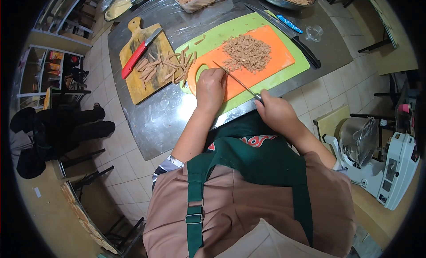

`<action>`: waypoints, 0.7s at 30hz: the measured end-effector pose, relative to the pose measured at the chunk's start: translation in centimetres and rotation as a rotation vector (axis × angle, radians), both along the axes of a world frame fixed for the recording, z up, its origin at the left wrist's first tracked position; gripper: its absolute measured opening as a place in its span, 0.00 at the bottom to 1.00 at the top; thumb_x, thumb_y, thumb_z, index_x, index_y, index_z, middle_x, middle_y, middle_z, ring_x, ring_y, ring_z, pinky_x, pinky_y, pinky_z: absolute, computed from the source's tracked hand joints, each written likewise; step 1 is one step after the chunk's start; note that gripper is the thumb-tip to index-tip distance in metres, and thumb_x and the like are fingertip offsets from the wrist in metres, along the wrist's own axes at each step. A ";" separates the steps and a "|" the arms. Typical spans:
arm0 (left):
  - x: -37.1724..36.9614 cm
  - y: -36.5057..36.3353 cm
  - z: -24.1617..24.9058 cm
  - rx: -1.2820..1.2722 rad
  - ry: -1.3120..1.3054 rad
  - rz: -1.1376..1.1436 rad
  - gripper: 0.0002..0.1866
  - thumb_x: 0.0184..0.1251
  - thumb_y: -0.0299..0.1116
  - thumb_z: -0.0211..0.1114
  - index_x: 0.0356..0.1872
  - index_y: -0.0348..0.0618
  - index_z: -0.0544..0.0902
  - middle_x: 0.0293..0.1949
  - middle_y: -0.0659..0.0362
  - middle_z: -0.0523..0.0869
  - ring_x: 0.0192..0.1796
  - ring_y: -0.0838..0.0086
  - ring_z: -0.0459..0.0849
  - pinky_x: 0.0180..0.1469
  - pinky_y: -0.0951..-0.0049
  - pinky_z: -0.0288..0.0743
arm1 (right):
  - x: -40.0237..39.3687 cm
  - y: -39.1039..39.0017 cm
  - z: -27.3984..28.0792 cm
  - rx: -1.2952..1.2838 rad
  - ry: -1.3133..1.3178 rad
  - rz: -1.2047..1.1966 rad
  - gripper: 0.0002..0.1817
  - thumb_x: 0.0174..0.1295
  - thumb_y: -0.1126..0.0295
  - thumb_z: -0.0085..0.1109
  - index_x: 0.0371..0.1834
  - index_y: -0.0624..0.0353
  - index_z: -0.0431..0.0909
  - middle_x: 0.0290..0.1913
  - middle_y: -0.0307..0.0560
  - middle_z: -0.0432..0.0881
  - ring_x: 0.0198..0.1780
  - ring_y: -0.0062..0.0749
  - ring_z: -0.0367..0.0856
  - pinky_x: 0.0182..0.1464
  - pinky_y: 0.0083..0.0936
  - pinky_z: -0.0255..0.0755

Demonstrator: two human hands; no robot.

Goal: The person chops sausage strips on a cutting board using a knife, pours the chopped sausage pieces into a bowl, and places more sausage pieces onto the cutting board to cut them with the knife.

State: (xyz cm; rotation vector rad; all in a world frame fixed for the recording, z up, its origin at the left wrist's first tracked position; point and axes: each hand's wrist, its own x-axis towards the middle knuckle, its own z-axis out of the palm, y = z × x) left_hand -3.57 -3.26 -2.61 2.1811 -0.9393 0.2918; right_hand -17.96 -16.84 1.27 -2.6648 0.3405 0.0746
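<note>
My right hand (276, 108) is wrapped round the dark handle of a knife (237, 79), whose thin blade points up and left over the orange cutting board (279, 51). My left hand (211, 87) is closed at the board's left end, near the blade; what its fingers hold, if anything, is hidden. A heap of chopped brown pieces (248, 53) lies on the orange board, which rests on a green board (299, 58). To the left, brown strips (153, 68) and a red-handled knife (133, 60) lie on a wooden board (128, 47).
The boards stand on a metal table (155, 120). At its right lie a black-handled knife (306, 51), a blue-handled tool (289, 23) and a small clear dish (314, 33). A metal bowl (284, 4) and a plastic container (195, 5) are at the back. A person (66, 129) is at far left.
</note>
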 end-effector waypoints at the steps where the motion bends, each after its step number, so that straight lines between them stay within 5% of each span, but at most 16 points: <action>1: 0.0 0.0 0.1 0.006 0.005 0.007 0.03 0.51 0.24 0.65 0.25 0.37 0.79 0.26 0.52 0.80 0.32 0.58 0.77 0.37 0.62 0.72 | 0.5 0.0 -0.5 0.025 0.021 -0.001 0.13 0.62 0.62 0.52 0.35 0.62 0.66 0.19 0.56 0.77 0.24 0.54 0.78 0.28 0.46 0.72; 21: 0.8 -0.8 -0.4 0.001 0.041 -0.007 0.04 0.50 0.24 0.64 0.23 0.37 0.78 0.24 0.50 0.78 0.32 0.56 0.77 0.35 0.60 0.72 | -1.2 -1.0 1.3 0.065 0.046 -0.019 0.14 0.64 0.61 0.48 0.37 0.64 0.66 0.23 0.60 0.78 0.28 0.57 0.78 0.33 0.48 0.71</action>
